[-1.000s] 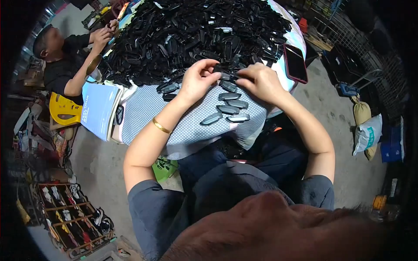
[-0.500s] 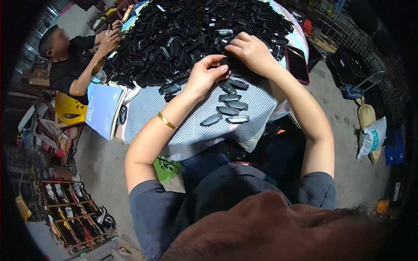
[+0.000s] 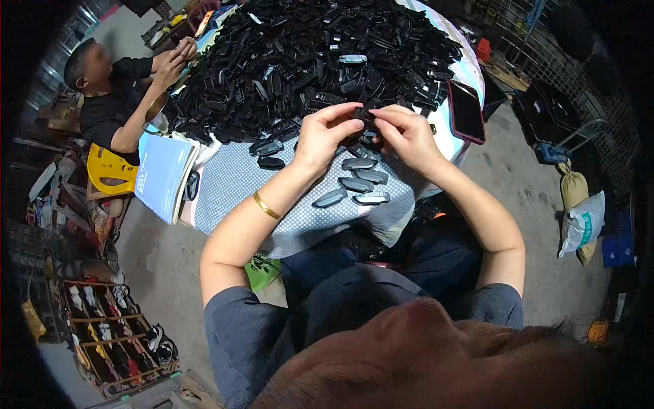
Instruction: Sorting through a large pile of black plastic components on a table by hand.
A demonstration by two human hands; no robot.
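Note:
Over the near edge of a large heap of black plastic parts (image 3: 286, 61), my two hands meet. My left hand (image 3: 323, 136) pinches a small black plastic part (image 3: 365, 117) between thumb and fingertips. From the other side, my right hand (image 3: 407, 136) has its thumb and fingertips closed on the same part. Its exact kind is hard to make out, as the fingers cover much of it. Below my hands, several long, rounded black parts (image 3: 355, 185) with grey faces lie in loose rows on the patterned cloth (image 3: 238, 184).
A phone (image 3: 466, 112) lies at the table's right edge, and a blue-covered book (image 3: 163, 174) at the left. Another person (image 3: 112, 95) sits at the far left with hands raised over the heap. A green basin (image 3: 262, 271) is below the table; sacks (image 3: 582, 221) stand on the right.
My right hand has come back from the heap toward me and now meets my left hand at the black part. My left hand has shifted only slightly.

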